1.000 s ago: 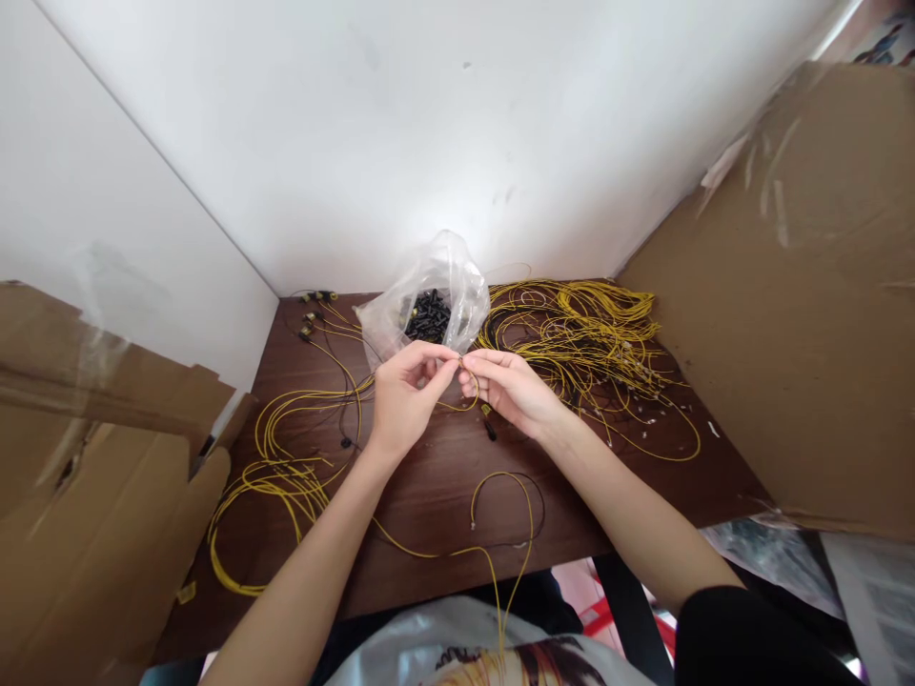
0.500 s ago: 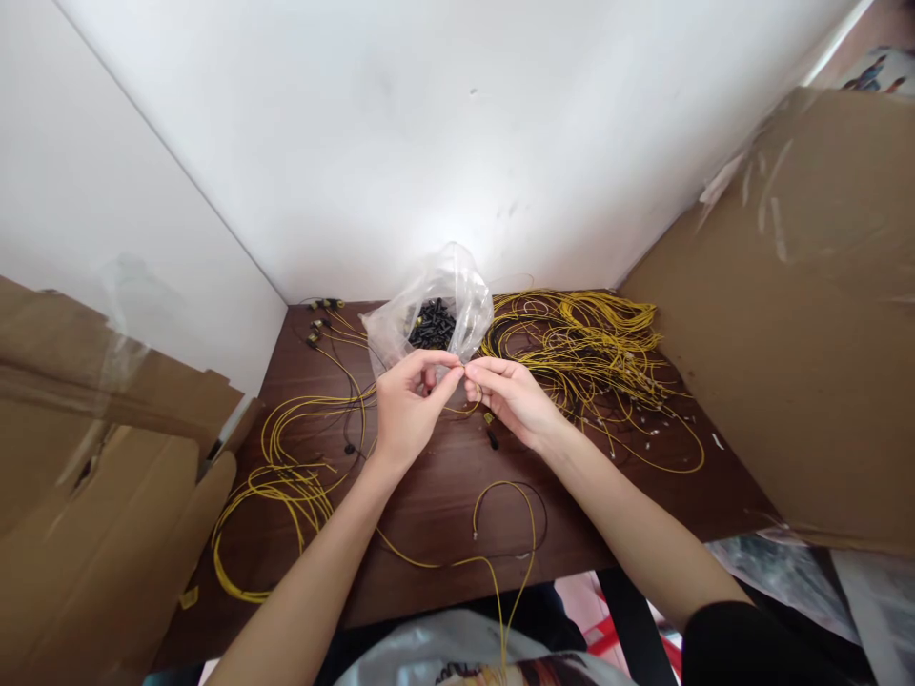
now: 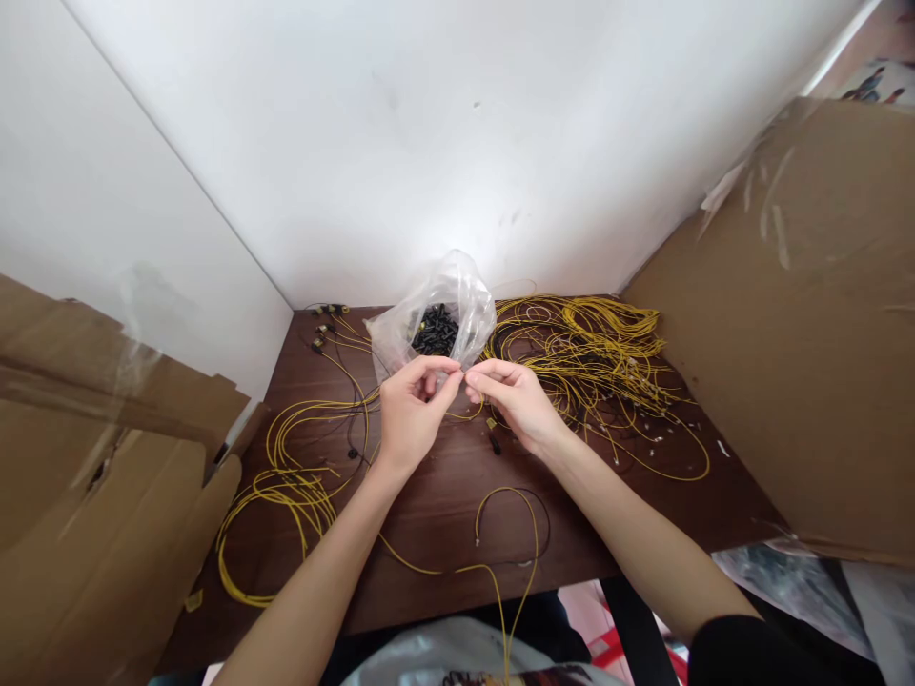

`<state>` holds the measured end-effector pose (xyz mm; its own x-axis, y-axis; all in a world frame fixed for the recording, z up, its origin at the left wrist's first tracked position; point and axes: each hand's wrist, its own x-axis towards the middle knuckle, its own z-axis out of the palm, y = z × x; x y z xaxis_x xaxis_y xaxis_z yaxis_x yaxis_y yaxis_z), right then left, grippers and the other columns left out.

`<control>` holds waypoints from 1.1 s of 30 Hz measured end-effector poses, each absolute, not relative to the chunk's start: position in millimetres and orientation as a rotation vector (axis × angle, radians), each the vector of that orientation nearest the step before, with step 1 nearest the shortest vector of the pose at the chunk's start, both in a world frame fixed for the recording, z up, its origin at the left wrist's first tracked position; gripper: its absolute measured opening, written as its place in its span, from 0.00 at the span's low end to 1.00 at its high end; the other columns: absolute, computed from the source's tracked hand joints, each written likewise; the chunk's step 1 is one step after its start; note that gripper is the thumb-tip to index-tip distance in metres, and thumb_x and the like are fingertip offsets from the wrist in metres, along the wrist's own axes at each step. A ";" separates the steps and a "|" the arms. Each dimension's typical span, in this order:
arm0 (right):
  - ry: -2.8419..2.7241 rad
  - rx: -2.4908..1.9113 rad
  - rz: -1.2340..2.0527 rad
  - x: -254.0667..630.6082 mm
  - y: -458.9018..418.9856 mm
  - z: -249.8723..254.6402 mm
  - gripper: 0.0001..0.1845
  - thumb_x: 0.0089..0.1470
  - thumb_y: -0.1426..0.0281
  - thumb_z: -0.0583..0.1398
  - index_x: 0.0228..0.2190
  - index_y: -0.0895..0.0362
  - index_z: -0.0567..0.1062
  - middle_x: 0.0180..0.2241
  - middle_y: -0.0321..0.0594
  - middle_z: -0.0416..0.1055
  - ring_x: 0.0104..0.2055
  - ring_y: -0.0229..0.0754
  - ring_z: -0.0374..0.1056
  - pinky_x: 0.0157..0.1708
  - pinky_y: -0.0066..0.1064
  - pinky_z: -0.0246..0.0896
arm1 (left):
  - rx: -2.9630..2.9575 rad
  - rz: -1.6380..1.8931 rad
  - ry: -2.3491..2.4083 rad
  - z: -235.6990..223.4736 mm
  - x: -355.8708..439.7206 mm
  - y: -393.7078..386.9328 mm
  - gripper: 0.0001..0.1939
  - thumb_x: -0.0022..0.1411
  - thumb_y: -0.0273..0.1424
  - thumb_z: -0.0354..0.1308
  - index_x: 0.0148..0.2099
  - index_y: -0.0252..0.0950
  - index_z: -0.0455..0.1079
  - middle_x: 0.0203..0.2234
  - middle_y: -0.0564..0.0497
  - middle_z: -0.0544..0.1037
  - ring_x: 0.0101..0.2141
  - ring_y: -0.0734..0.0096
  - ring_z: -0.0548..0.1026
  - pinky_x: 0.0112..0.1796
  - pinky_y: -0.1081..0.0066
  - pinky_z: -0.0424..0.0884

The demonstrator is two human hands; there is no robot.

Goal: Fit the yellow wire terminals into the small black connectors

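Note:
My left hand is closed in a pinch, thumb against forefinger. Facing it, my right hand pinches too, and the fingertips of the two almost meet. A thin wire runs between them, its end too small to make out. Below the fingers curves a yellow wire. Just behind stands a clear plastic bag holding many small black parts. Under my right hand a small black piece lies on the brown table.
A big tangle of yellow wires covers the right rear. Coiled yellow wires lie at left, and one long wire hangs over the front edge. Cardboard stands at right, more cardboard at left, a white wall behind.
The whole view has shifted slightly. My hands keep nearly the same pinch; the yellow loop by my right fingers shows less now.

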<state>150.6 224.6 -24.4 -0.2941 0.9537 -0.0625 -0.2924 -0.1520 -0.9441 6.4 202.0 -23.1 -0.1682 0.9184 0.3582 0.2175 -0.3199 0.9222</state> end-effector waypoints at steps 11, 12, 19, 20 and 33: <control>-0.917 -0.868 1.839 150.1 223.9 -21.3 0.09 0.41 0.66 0.70 0.26 0.58 0.79 0.24 0.35 0.75 0.26 0.30 0.68 0.33 0.25 0.65 | 1.631 1.627 1.211 -22.5 5.9 202.4 0.03 0.56 0.26 0.62 0.35 0.37 0.77 0.27 0.52 0.75 0.24 0.78 0.61 0.26 0.74 0.59; -0.902 -0.869 1.857 150.3 224.2 -21.5 0.10 0.41 0.67 0.70 0.26 0.58 0.79 0.24 0.35 0.75 0.26 0.30 0.68 0.32 0.24 0.65 | 1.641 1.632 1.210 -22.6 6.0 202.2 0.03 0.56 0.26 0.62 0.35 0.37 0.76 0.27 0.52 0.76 0.24 0.77 0.61 0.26 0.74 0.59; -0.911 -0.871 1.866 150.3 225.0 -22.9 0.10 0.40 0.66 0.70 0.25 0.59 0.79 0.21 0.33 0.71 0.23 0.29 0.63 0.28 0.24 0.62 | 1.694 1.621 1.274 -20.8 9.1 199.9 0.02 0.57 0.26 0.61 0.33 0.36 0.75 0.28 0.51 0.76 0.25 0.76 0.64 0.28 0.74 0.62; -0.944 -0.880 1.825 149.8 224.6 -22.8 0.10 0.40 0.66 0.70 0.25 0.59 0.78 0.21 0.33 0.71 0.23 0.29 0.63 0.29 0.24 0.62 | 1.659 1.609 1.290 -21.2 9.5 199.9 0.02 0.57 0.27 0.61 0.34 0.36 0.75 0.27 0.52 0.76 0.25 0.77 0.64 0.28 0.74 0.61; -1.377 -0.969 1.318 148.1 222.2 -22.3 0.13 0.46 0.60 0.65 0.25 0.58 0.74 0.21 0.34 0.69 0.24 0.35 0.62 0.29 0.30 0.60 | 1.663 1.491 1.355 -23.1 6.1 202.8 0.06 0.59 0.30 0.59 0.31 0.35 0.74 0.22 0.54 0.71 0.23 0.77 0.62 0.27 0.72 0.58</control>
<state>148.1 222.2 -22.3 -0.2222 0.9684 0.1136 -0.0711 0.1001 -0.9924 6.1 202.8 -23.1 -0.1085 0.9032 0.4153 0.3270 -0.3620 0.8729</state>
